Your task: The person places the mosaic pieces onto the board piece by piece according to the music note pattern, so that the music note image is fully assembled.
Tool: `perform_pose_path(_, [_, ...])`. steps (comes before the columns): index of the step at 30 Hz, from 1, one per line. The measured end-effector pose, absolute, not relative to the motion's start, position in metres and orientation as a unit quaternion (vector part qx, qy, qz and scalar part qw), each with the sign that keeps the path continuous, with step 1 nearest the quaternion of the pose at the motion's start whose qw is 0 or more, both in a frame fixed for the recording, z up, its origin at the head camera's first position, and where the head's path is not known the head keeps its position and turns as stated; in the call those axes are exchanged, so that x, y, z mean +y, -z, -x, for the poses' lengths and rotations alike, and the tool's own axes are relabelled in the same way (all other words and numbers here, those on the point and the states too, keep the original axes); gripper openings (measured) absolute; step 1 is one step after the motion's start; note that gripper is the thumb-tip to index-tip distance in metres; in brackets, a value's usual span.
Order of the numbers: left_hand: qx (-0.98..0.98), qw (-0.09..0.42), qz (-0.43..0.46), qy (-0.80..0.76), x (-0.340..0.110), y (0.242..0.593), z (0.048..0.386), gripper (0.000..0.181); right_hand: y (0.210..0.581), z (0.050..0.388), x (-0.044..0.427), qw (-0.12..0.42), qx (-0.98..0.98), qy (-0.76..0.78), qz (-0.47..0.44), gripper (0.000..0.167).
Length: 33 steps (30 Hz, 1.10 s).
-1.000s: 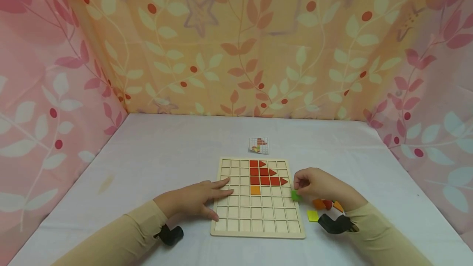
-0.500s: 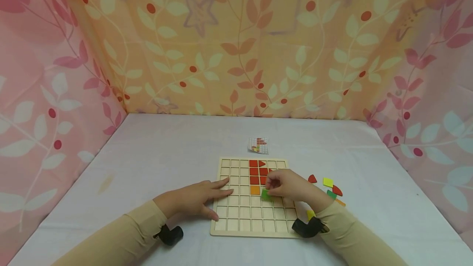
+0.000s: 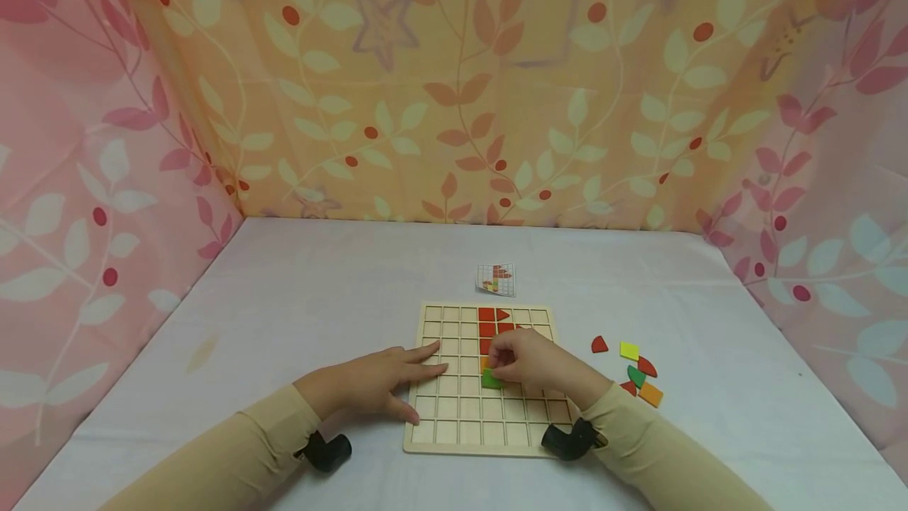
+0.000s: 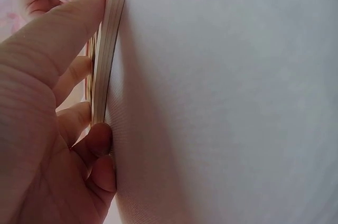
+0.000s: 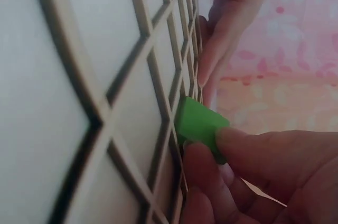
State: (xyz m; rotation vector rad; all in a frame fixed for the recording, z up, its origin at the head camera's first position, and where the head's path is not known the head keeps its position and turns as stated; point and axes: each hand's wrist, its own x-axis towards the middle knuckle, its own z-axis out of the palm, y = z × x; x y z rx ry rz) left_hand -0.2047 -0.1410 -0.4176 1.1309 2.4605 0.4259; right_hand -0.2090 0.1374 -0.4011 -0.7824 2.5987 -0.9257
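My right hand (image 3: 535,361) pinches a green square tile (image 3: 491,379) between thumb and fingers over the gridded wooden board (image 3: 454,430). In the right wrist view the green tile (image 5: 196,121) stands tilted at the grid lines. Just above it on the board, an orange tile (image 3: 485,363) is partly covered by my fingers. Red tiles (image 3: 486,330) lie in the upper rows, some hidden behind my right hand. My left hand (image 3: 372,381) rests on the board's left side, fingers stretched over the grid. In the left wrist view its thumb touches the board's edge (image 4: 111,39).
Behind the board lies a small printed card (image 3: 496,280) with a grid pattern. To the right are loose pieces: a red quarter-round (image 3: 599,345), a yellow square (image 3: 629,350), a green piece (image 3: 636,376), an orange square (image 3: 650,394) and others. Patterned cloth (image 3: 454,101) walls surround the table.
My right hand has carried the green tile leftward from the board's right edge to the place below the orange tile. The left hand has stayed still.
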Motion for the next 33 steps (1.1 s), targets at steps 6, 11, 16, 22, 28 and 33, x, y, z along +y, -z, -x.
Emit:
perform_pose_path(6, [0.881, 0.203, -0.399, -0.155, -0.1405, 0.4184, 0.2048, 0.079, 0.4043, 0.2094, 0.1356, 0.146, 0.901, 0.308, 0.269, 0.016])
perform_pose_path(11, [0.88, 0.208, -0.398, -0.158, -0.1407, 0.4183, 0.2048, 0.078, 0.4047, 0.2085, 0.1347, 0.151, 0.904, 0.303, 0.262, 0.016])
perform_pose_path(16, [0.879, 0.213, -0.396, -0.161, -0.1409, 0.4177, 0.2045, 0.079, 0.4042, 0.2076, 0.1338, 0.144, 0.909, 0.297, 0.256, 0.016])
perform_pose_path(22, [0.879, 0.212, -0.396, -0.16, -0.1408, 0.4177, 0.2046, 0.079, 0.4035, 0.206, 0.1318, 0.137, 0.912, 0.286, 0.259, 0.018])
perform_pose_path(28, [0.88, 0.214, -0.394, -0.159, -0.1401, 0.4163, 0.2042, 0.079, 0.4014, 0.2043, 0.1335, 0.13, 0.911, 0.278, 0.275, 0.017])
perform_pose_path(33, [0.88, 0.213, -0.394, -0.161, -0.1401, 0.4175, 0.2042, 0.079, 0.3961, 0.2033, 0.1404, 0.131, 0.91, 0.267, 0.288, 0.011])
